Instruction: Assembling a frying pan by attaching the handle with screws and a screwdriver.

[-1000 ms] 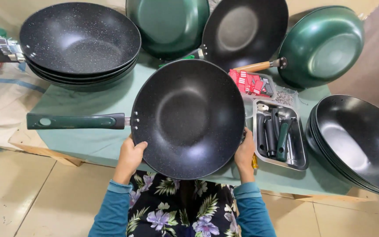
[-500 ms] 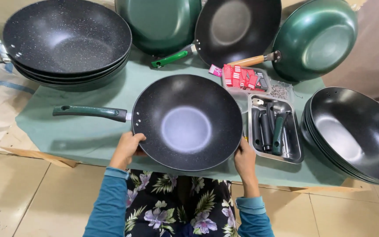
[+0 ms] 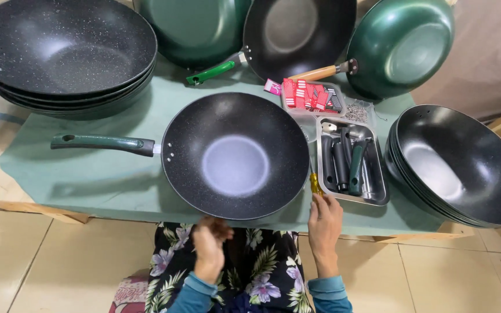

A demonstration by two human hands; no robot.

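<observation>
A black speckled wok (image 3: 236,155) with a dark green handle (image 3: 102,142) pointing left rests on the green-covered table (image 3: 88,185). My left hand (image 3: 210,246) hangs just below the table's near edge, off the wok, fingers loosely curled and holding nothing. My right hand (image 3: 325,223) is at the near edge to the right of the wok. Its fingertips pinch the near end of a small yellow-handled tool (image 3: 316,184) that lies between the wok and a metal tray (image 3: 378,194).
The metal tray holds several dark handles (image 3: 343,162). A red packet box (image 3: 311,95) sits behind it. Stacks of handleless woks stand at far left (image 3: 59,52) and right (image 3: 465,165). Green woks (image 3: 401,46) lean at the back. Tiled floor lies below.
Both hands have let go of the wok's near rim. The wok now lies flat on the table. My left hand dropped below the edge and my right hand moved to the yellow-handled tool.
</observation>
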